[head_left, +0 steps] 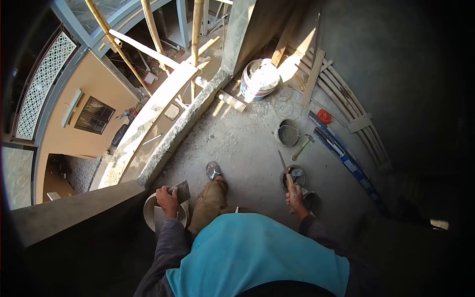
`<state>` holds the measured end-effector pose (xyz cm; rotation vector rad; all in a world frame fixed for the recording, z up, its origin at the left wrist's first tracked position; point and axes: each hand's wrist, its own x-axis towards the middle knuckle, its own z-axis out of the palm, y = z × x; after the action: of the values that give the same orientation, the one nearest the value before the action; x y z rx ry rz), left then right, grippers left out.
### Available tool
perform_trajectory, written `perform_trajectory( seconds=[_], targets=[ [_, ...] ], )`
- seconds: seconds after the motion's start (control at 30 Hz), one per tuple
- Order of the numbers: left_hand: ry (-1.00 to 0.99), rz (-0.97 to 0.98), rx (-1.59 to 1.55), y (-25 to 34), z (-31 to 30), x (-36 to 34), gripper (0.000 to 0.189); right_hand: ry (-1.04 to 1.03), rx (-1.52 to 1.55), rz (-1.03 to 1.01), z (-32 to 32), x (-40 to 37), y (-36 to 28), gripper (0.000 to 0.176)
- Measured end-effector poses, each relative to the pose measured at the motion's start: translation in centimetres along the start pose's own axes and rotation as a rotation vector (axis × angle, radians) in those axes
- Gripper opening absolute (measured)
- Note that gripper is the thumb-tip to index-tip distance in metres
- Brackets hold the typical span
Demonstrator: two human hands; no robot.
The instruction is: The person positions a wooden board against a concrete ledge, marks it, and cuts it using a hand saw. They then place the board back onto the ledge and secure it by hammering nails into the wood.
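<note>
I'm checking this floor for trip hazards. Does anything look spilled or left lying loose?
Yes. A hammer lies loose on the floor beside the small mortar pail, a timber offcut sits askew by the ledge, and pale mortar dust is strewn near the white bucket.

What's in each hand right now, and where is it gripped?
Right hand grips a trowel by its wooden handle; left hand holds a flat dark board by its near edge.

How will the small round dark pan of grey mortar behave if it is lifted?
Probably heavy for its size: the small round dark pan looks nearly full of grey mortar. Its wide, low shape seems unlikely to tip, though tilting might spill.
</note>
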<state>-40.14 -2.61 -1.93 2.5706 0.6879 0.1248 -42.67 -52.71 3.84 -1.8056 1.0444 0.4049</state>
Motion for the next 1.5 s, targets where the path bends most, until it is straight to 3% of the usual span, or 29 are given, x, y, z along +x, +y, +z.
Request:
perform_trajectory(
  seconds=[0.07, 0.13, 0.2, 0.37, 0.57, 0.7, 0.83, 0.9, 0.93, 0.97, 1.03, 1.07, 1.1, 1.13, 1.17, 1.2, 1.27, 1.3, 1.33, 1.43, 1.5],
  targets=[
    [-0.065, 0.031, -0.044, 2.3, 0.7, 0.4, 0.029, -0.042, -0.221, -0.025, -0.8, 3.1, -2.8, 0.043],
    [-0.029, 0.063, -0.005, 5.0, 1.1, 1.6, 0.029, 0.172, -0.697, -0.484, 0.9, 8.0, -5.2, 0.039],
    [-0.077, 0.103, -0.053, 6.8, 2.1, 2.8, 0.029, 0.132, -0.506, -0.282, 2.1, 9.4, -12.2, 0.044],
    [-0.147, 0.063, -0.064, 11.5, 3.8, 5.5, 0.027, 0.242, -0.653, -0.354, 4.0, 19.9, -22.3, 0.054],
    [-0.002, -0.154, -0.085, 15.9, 6.5, 5.1, 0.025, 0.199, -0.886, -0.403, 7.2, 35.5, -33.7, 0.057],
    [0.170, -0.392, -0.009, 19.9, 8.5, 2.3, 0.023, 0.239, -1.068, -0.543, 11.3, 46.4, -37.2, 0.058],
    [0.272, -0.759, -0.207, 24.9, 13.1, 1.9, 0.025, 0.194, -1.090, -0.833, 14.3, 54.8, -36.3, 0.063],
    [0.246, -0.920, -0.352, 26.8, 16.3, 2.7, 0.027, 0.041, -1.085, -0.997, 16.3, 51.9, -35.7, 0.072],
    [0.212, -0.852, -0.306, 27.8, 18.0, 3.1, 0.028, -0.237, -1.011, -1.022, 17.1, 53.5, -33.1, 0.076],
    [0.174, -0.864, -0.415, 28.8, 19.9, 3.5, 0.031, -0.723, -0.821, -0.833, 17.6, 52.2, -31.2, 0.074],
    [0.069, -0.913, -0.606, 32.2, 21.8, 5.8, 0.032, -1.136, -0.687, -0.460, 18.2, 36.8, -34.0, 0.071],
    [0.023, -0.894, -0.722, 33.2, 23.0, 6.4, 0.033, -1.256, -0.648, -0.362, 18.9, 34.3, -33.2, 0.068],
    [0.132, -0.950, -0.897, 34.0, 24.4, 6.8, 0.034, -1.337, -0.817, -0.814, 20.9, 33.1, -31.4, 0.060],
    [0.199, -0.986, -1.062, 34.3, 25.7, 8.4, 0.035, -1.349, -0.811, -0.595, 21.9, 31.8, -31.8, 0.051],
    [0.278, -1.051, -1.080, 33.2, 25.1, 9.0, 0.046, -1.265, -0.891, -0.665, 22.7, 30.5, -32.3, 0.045],
    [0.282, -1.157, -1.178, 31.4, 23.5, 9.0, 0.059, -1.206, -0.937, -0.590, 23.5, 28.0, -34.0, 0.043],
    [0.452, -1.307, -1.150, 25.6, 21.2, 7.7, 0.073, -1.136, -0.776, -0.535, 25.3, 29.0, -32.5, 0.039],
    [0.501, -1.506, -1.255, 21.8, 19.6, 6.2, 0.080, -1.095, -0.797, -0.562, 25.7, 29.1, -32.6, 0.039],
    [0.605, -1.624, -1.300, 18.4, 18.2, 4.5, 0.089, -1.097, -0.695, -0.461, 26.5, 28.7, -32.3, 0.038],
    [1.032, -1.698, -1.562, 7.5, 15.6, -1.8, 0.099, -1.095, -0.559, -0.284, 28.5, 27.4, -30.5, 0.037],
    [1.189, -1.703, -1.636, 2.3, 14.5, -4.5, 0.102, -1.014, -0.527, -0.281, 28.4, 28.3, -28.8, 0.039]
  ],
)
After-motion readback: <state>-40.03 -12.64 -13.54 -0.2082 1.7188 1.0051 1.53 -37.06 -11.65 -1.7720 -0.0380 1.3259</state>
